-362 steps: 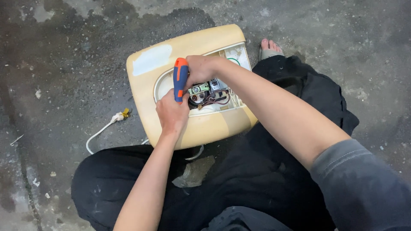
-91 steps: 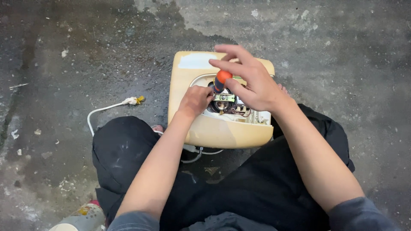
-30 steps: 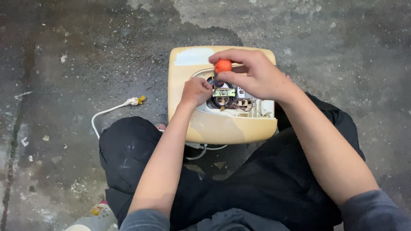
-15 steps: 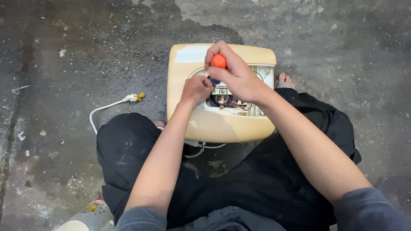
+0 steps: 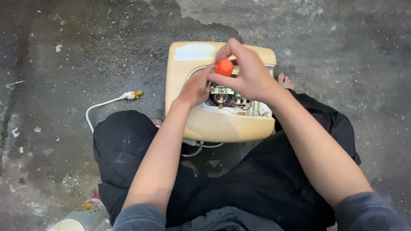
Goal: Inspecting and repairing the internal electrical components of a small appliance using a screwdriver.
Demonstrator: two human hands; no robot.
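Head view: you had the cream-coloured appliance (image 5: 222, 128) lying on the concrete floor (image 5: 85, 51) just in front of your crossed legs, its near edge touching your dark trousers (image 5: 257, 184). Its housing was open in the middle, and inside you could make out a round metal part and some thin wires (image 5: 231, 100), though your hands covered much of that opening.

Your right hand (image 5: 248, 77) was closed around a screwdriver, fingers wrapped over it from above. Only the orange end of the screwdriver (image 5: 224, 67) showed; the rest of the handle and the whole shaft were hidden under your fingers, so where the tip sat could not be told. Your left hand (image 5: 195, 90) rested on the left rim of the opening, fingers curled down inside. Whether it pinched anything there could not be told, because the fingertips were out of sight.

A pale blue patch (image 5: 195, 52) sat on the far top corner of the housing. A white cord (image 5: 102, 107) ran out over the floor to your left, ending in a plug with yellowish prongs; its other end disappeared beneath the appliance. The toes of your bare foot (image 5: 286, 80) showed just beside the appliance's right edge. At the bottom left, a pale rounded object (image 5: 81, 216) was cut off by the frame and hard to identify.
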